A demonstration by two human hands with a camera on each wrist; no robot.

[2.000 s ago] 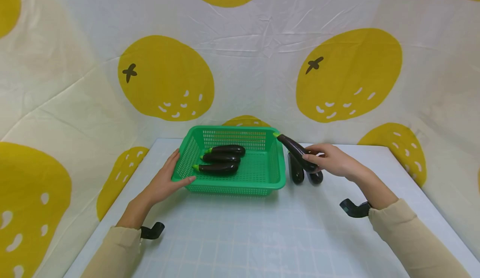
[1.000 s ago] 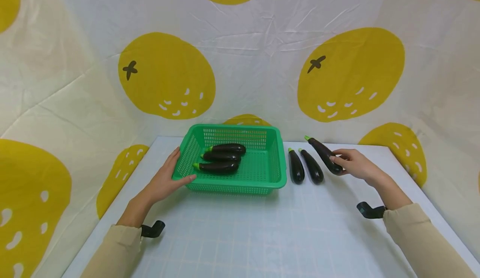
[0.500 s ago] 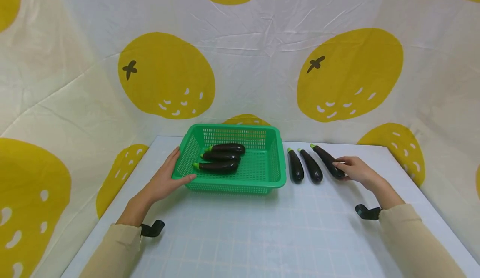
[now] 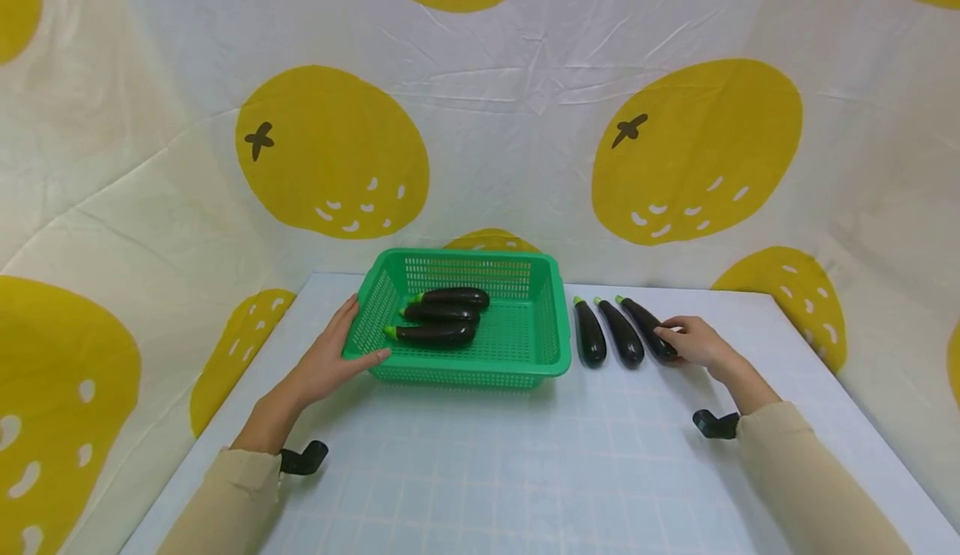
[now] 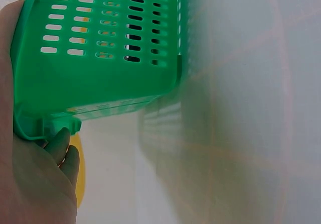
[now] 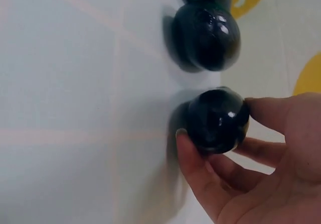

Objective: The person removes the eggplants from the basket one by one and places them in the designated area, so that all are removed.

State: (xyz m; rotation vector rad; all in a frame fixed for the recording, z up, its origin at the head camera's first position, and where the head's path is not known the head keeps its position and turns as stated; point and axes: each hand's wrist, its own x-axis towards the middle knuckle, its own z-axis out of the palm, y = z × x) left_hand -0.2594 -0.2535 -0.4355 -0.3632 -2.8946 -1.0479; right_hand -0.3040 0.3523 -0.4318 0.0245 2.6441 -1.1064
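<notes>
A green plastic basket (image 4: 465,367) stands on the table with three dark eggplants (image 4: 437,336) in its left half, green stem ends to the left. My left hand (image 4: 324,365) grips the basket's near left corner, thumb along the front rim; in the left wrist view the fingertips (image 5: 71,161) curl below the lip. My right hand (image 4: 697,343) holds the rightmost eggplant (image 4: 641,320) by its thick end, thumb and fingers around it. That eggplant lies on the table beside a middle eggplant (image 4: 621,332) and a left eggplant (image 4: 591,334), all in a slanting row right of the basket.
The light tablecloth (image 4: 487,472) with a faint grid covers the table. Behind it hangs a white curtain (image 4: 510,155) with large yellow fruit prints, close to the table's back edge. A black wrist camera mount (image 4: 716,424) juts from the right sleeve, another (image 4: 303,457) from the left.
My right hand has moved the eggplant from beside the basket's right rim, rightward and down to the table, then slightly left toward the other two. The left hand has stayed on the basket.
</notes>
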